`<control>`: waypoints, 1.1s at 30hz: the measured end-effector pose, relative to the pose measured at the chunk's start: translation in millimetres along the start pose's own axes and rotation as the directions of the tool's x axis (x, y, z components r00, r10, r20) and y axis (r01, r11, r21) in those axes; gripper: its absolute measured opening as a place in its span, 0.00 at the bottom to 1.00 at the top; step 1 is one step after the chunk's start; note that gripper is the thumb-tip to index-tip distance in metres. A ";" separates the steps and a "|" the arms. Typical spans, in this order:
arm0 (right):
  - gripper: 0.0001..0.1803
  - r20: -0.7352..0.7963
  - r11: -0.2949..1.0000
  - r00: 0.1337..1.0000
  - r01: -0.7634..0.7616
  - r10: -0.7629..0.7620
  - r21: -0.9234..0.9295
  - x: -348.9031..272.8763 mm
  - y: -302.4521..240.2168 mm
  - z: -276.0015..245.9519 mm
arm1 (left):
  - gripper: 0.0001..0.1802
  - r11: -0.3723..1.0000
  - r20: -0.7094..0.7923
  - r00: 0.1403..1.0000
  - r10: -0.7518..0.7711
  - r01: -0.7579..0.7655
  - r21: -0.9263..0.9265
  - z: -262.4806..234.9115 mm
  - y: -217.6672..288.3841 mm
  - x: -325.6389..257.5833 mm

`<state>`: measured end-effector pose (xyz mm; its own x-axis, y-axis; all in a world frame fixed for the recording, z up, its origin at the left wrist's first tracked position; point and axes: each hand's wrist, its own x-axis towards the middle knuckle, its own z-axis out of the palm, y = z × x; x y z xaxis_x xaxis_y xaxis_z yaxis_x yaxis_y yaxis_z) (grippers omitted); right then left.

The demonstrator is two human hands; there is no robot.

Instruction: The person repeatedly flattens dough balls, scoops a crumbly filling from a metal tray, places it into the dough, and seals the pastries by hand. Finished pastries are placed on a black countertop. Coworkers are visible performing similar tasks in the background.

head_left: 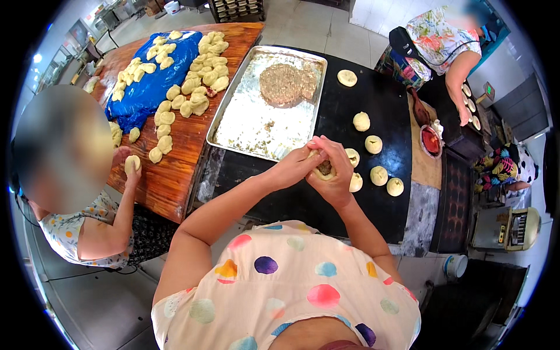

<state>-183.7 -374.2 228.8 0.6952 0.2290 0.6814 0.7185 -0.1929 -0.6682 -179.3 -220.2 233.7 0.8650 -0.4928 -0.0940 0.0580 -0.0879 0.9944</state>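
Both hands are closed round one piece of dough with brown filling showing in its open middle. My right hand cups it from the right, while the fingers of my left hand press at its upper left rim. Just beyond my hands is a metal tray with a mound of brown filling and scattered crumbs. Right of my hands, several round filled buns sit on the black work surface; two are partly hidden behind my right hand.
At left, a co-worker holds a dough piece by a wooden table bearing many dough lumps and a blue plastic sheet. Another person reaches toward dough rounds at right. A bowl of red stuff stands on the right edge.
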 end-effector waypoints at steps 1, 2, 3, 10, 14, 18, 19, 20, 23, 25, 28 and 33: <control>0.31 -0.007 1.000 1.000 -0.023 0.023 0.008 1.3 -0.7 -0.2 | 0.33 0.997 0.058 0.996 -0.069 0.071 -0.031 -2.4 5.6 1.1; 0.30 0.020 0.993 0.996 -0.092 0.091 0.073 0.4 -0.3 -3.0 | 0.34 0.988 0.120 0.983 -0.138 0.145 -0.059 -6.3 15.2 0.3; 0.29 0.050 0.977 0.986 -0.162 0.157 0.136 -0.8 0.5 -6.4 | 0.35 0.972 0.184 0.962 -0.203 0.220 -0.083 -10.0 23.5 -1.7; 0.17 -0.166 0.997 0.986 -0.013 0.025 0.074 19.9 2.2 18.7 | 0.40 0.981 -0.249 0.949 0.191 -0.189 0.032 6.4 -1.0 9.2; 0.19 -0.055 0.999 0.998 0.032 -0.032 0.006 25.6 -3.5 14.2 | 0.44 0.951 -0.127 0.992 0.024 -0.062 -0.303 -3.8 16.9 5.0; 0.17 -0.019 0.990 0.999 0.048 -0.045 0.129 22.9 3.6 8.5 | 0.48 0.734 -0.058 0.997 -0.047 -0.005 -0.679 -7.8 31.8 1.1; 0.17 -0.052 0.978 0.998 0.028 -0.018 0.206 22.2 5.4 10.7 | 0.49 0.667 -0.021 0.999 -0.050 0.018 -0.745 -8.6 43.4 -5.0; 0.14 -0.108 0.957 0.993 -0.009 0.043 0.291 21.1 3.2 14.1 | 0.48 0.559 -0.006 1.000 0.026 -0.020 -0.829 -10.2 37.8 -6.3; 0.16 -0.109 0.974 0.991 -0.046 0.071 0.222 24.9 6.4 24.1 | 0.40 0.472 -0.133 0.985 -0.109 -0.067 -0.879 4.9 9.5 4.1; 0.15 0.010 0.994 0.994 0.105 -0.105 0.022 34.9 -0.4 14.7 | 0.38 0.452 -0.175 0.975 -0.134 -0.097 -0.887 5.4 0.7 11.2; 0.12 0.070 0.965 0.970 0.239 -0.232 -0.104 43.9 1.7 10.6 | 0.37 0.440 -0.053 0.989 -0.135 0.012 -0.898 -5.1 -13.7 23.3; 0.12 -0.217 0.992 0.970 -0.091 0.109 0.089 28.5 12.4 23.5 | 0.34 0.486 -0.190 0.976 -0.106 -0.116 -0.866 3.3 2.0 29.6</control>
<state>-155.6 -347.6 232.9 0.7571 -0.0058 0.6532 0.6474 -0.1274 -0.7515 -155.3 -237.8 232.8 0.9329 -0.3071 -0.1879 0.3595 0.7641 0.5357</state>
